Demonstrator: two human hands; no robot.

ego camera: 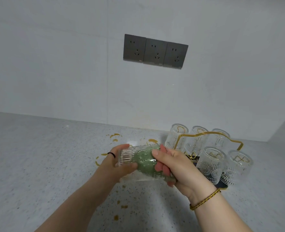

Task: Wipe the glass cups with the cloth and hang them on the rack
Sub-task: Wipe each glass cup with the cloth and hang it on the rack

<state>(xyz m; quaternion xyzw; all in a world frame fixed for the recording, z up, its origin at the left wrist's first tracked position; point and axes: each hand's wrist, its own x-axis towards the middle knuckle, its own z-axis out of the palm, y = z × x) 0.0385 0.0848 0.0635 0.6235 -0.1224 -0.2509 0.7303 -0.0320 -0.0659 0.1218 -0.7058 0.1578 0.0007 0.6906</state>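
While it lies on its side above the speckled counter [38, 156], the ribbed, embossed glass cup [126, 155] shows green cloth [143, 163] inside. Our left hand [111, 166] grips its base, and our right hand [175, 163] clutches the cloth at its mouth, near the gold rack [203, 132].
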